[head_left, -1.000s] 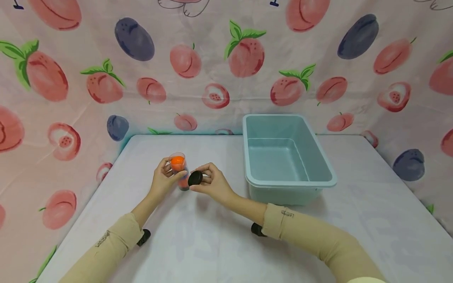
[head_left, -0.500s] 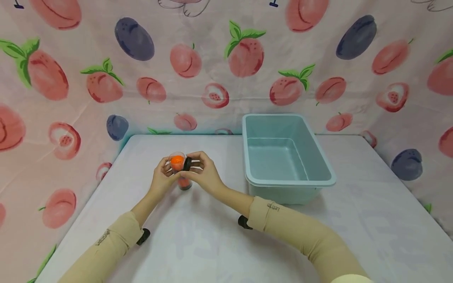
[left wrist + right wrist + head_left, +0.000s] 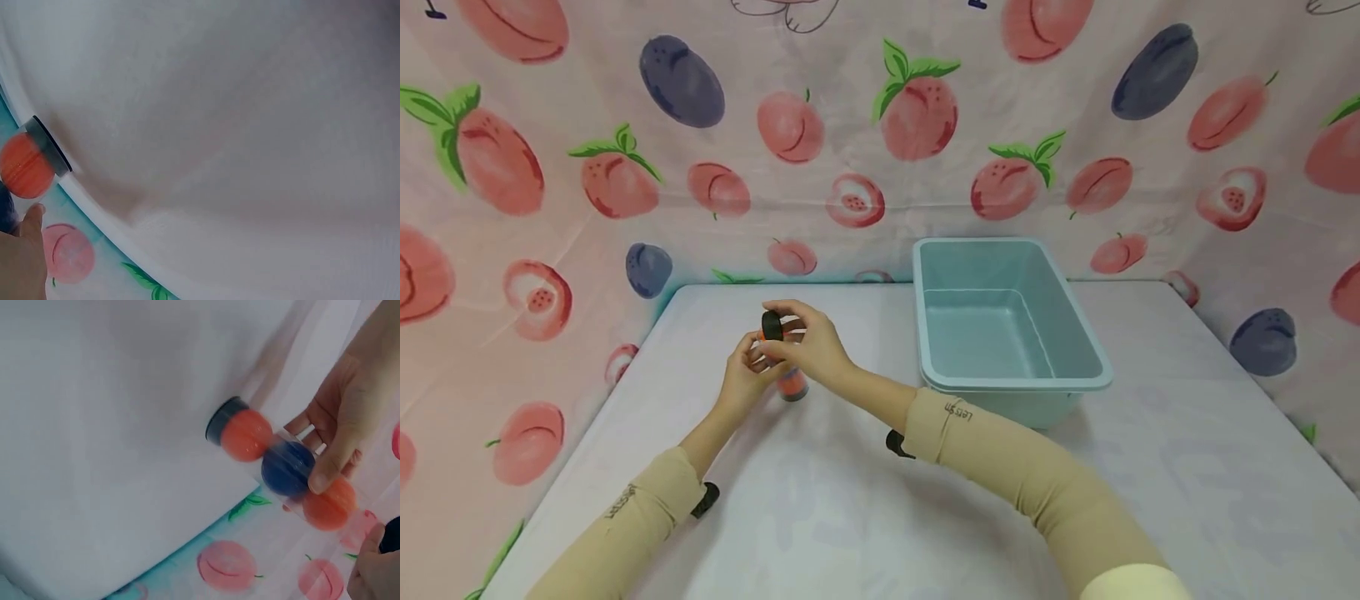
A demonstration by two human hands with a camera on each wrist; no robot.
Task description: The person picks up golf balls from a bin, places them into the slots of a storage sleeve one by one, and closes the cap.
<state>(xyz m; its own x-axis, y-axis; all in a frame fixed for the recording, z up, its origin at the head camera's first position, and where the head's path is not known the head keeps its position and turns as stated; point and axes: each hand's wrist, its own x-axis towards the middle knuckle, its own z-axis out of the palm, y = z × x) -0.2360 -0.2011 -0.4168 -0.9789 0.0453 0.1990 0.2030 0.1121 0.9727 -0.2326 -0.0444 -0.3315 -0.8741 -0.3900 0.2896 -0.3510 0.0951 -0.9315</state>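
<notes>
A clear tube (image 3: pixel 287 465) holds an orange ball (image 3: pixel 247 435), a blue ball (image 3: pixel 287 469) and a second orange ball (image 3: pixel 329 505) in a row. Its bottom end has a black cap (image 3: pixel 49 145). My left hand (image 3: pixel 748 377) grips the tube around its upper half, thumb across the side. With thumb and fingers my right hand (image 3: pixel 820 346) pinches a round black lid (image 3: pixel 772 326) at the tube's top end. Whether lid and rim touch, I cannot tell. In the right wrist view the lid and right hand are cut off by the frame edge.
A pale blue plastic bin (image 3: pixel 928 333) stands on the white table (image 3: pixel 850 517), right of the hands. Behind the table hangs a fruit-print cloth (image 3: pixel 850 125). Black wrist-worn pieces show under both sleeves.
My right hand has moved left and up, carrying the black lid from beside the tube to its top end. The left hand and tube stay nearly in place.
</notes>
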